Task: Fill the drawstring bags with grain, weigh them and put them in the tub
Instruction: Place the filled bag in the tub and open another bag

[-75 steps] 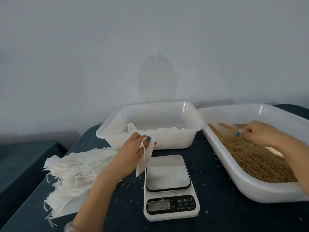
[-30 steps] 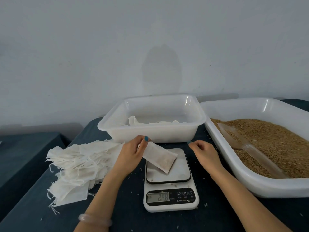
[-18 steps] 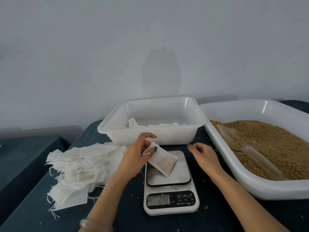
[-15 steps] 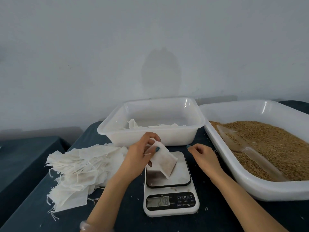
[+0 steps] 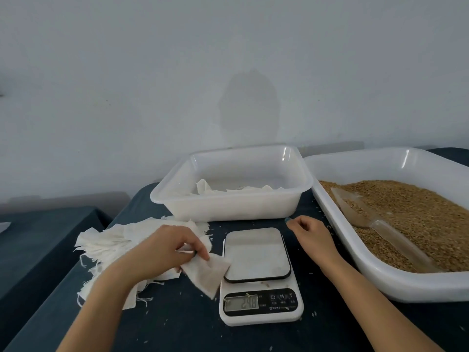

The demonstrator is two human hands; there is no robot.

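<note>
We see the left hand (image 5: 162, 252) pinching the top end of a filled bag (image 5: 206, 274) between thumb and fingers. The bag lies tilted on the dark bench (image 5: 177, 321), just left of the scale (image 5: 258, 275), its lower right corner close against the scale's side. The metal plate of the scale is bare, and the display shows digits we cannot read with confidence. The right hand (image 5: 311, 236) rests on the bench just right of the scale, fingers loosely curled and holding nothing.

Behind the left hand lies a heap of empty bags (image 5: 111, 247) with loose strings trailing off its edge. Beyond the scale stands the white tub (image 5: 228, 207), with a few bags lying in its bottom. To the right, a larger white tray (image 5: 385, 280) holds brown grain (image 5: 418, 217), and a clear scoop (image 5: 375, 222) lies in the grain with its handle pointing toward us. Stray grains dot the bench around the scale.
</note>
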